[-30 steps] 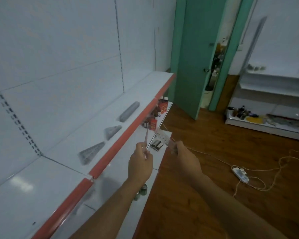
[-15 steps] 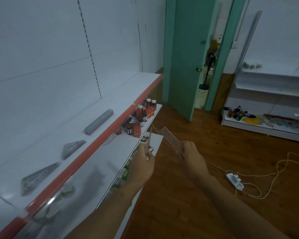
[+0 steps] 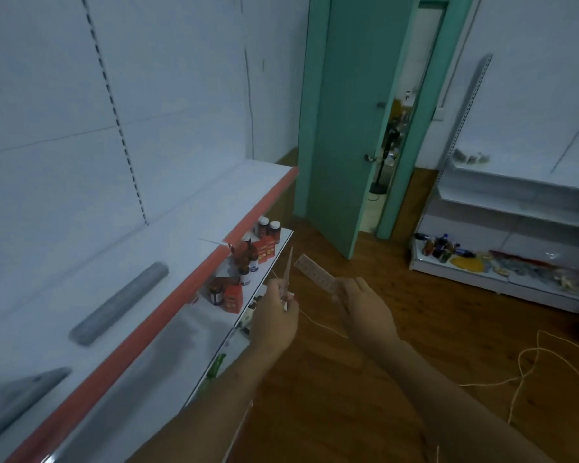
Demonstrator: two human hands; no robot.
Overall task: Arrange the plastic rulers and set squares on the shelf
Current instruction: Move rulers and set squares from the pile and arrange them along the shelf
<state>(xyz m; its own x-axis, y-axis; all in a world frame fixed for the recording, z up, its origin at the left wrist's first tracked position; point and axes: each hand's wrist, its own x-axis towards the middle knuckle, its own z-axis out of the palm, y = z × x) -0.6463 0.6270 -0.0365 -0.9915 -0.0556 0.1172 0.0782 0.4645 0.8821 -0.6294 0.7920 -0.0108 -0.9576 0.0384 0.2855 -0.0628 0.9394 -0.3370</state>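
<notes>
At frame centre, left hand (image 3: 274, 320) pinches a thin edge-on ruler (image 3: 287, 274); right hand (image 3: 365, 312) grips a clear flat ruler (image 3: 316, 275), beside the red-edged shelf (image 3: 168, 305).

Hands: 2, a left hand (image 3: 274, 320) and a right hand (image 3: 365, 312).
Clear plastic rulers held: 2, a ruler seen edge-on (image 3: 288, 272) in the left, a flat ruler (image 3: 316, 274) in the right.
Grey items on the top shelf (image 3: 194, 215): 2 in view, a long grey stack (image 3: 119, 304) and a blurred grey piece (image 3: 20, 399) at the lower left; kind cannot be told.
Brown bottles (image 3: 248, 253) on the lower shelf: at least 5, some hidden.
Red boxes (image 3: 233, 297): at least 3.
Green door (image 3: 348, 128): 1.
</notes>
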